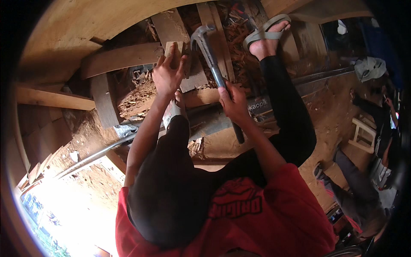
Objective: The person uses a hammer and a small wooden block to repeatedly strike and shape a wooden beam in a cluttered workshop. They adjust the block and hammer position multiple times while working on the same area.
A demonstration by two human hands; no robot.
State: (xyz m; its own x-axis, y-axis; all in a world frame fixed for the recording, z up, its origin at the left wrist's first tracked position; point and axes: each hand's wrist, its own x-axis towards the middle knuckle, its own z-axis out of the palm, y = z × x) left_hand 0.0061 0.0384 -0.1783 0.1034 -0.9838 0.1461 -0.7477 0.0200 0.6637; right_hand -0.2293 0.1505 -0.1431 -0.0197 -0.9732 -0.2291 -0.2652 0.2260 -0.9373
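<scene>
Two bare hands at work over a heap of timber offcuts, seen from above.

Item: left hand (168, 73). Fingers curled over the near end of a small wooden block (174, 51), thumb on its right side; the block stands on a grey weathered plank (182, 47) that runs away from the person.

Item: right hand (233, 102). Clenched round the dark shaft of a claw hammer (210, 52), gripping about midway along it. The butt end of the handle sticks out below the fist toward the person. The metal head, claw curved to the left, sits just right of the block; whether it touches the wood cannot be told.

Item: right foot in a grey sandal (266, 31), planted on the planks beyond the hammer, leg in black cloth. A second foot (174, 109) shows just under the left wrist, beside the left knee.

Item: clothing. Red shirt (265, 214) with dark print, black trousers.

Item: surroundings. Several loose boards (122, 59) lie crosswise to the left of the block, over a bed of reddish wood chips (136, 95). One long metal rod (98, 155) runs along the earth floor at lower left. One pale board (53, 99) lies farther left. One small pale wooden stool (363, 135) stands well apart at the right edge, near another person (376, 113) in dark clothes.
</scene>
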